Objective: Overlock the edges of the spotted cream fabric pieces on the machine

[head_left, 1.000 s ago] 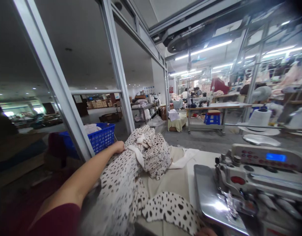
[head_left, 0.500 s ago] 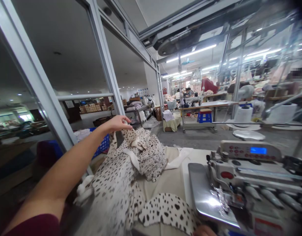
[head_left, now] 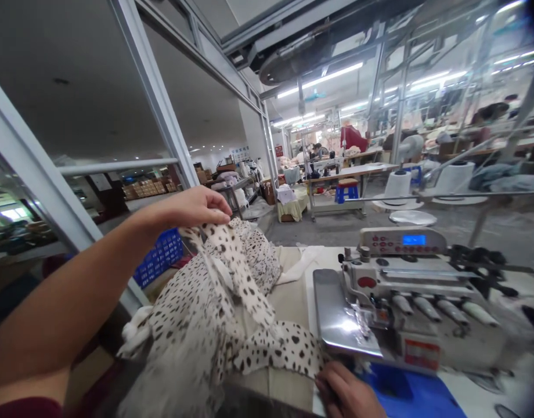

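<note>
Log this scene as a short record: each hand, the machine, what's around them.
Left hand: left hand pinching up a fold of spotted white fabric
Right hand: right hand at the fabric's edge, near the steel plate
Machine: overlock sewing machine, blue display lit
Under fabric: cream cloth
Around: blue plastic crate to the left; thread cones behind the machine

Bright fluoro tubes (head_left: 319,75), warped edges
</note>
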`<action>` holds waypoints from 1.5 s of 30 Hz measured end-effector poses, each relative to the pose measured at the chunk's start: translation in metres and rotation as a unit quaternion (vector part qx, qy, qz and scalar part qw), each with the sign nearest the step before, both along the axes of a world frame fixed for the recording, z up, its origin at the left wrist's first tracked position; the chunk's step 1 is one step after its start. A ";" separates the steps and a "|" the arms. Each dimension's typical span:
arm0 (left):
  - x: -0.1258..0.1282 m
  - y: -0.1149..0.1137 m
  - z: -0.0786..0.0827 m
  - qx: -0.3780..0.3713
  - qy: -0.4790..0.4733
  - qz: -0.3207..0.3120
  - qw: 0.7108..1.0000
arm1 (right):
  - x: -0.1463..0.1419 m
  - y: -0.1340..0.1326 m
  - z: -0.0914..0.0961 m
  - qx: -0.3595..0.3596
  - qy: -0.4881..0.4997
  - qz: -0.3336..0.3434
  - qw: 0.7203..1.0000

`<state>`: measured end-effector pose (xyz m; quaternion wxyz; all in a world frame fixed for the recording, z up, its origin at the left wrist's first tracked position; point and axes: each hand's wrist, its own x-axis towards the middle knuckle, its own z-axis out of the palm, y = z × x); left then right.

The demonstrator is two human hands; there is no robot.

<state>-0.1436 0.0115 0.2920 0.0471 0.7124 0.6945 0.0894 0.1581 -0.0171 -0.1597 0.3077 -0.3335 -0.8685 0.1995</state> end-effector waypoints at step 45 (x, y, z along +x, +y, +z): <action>-0.011 0.020 -0.229 -0.133 -0.277 -0.087 0.948 | -0.134 -0.047 0.033 0.039 -0.048 0.025 0.998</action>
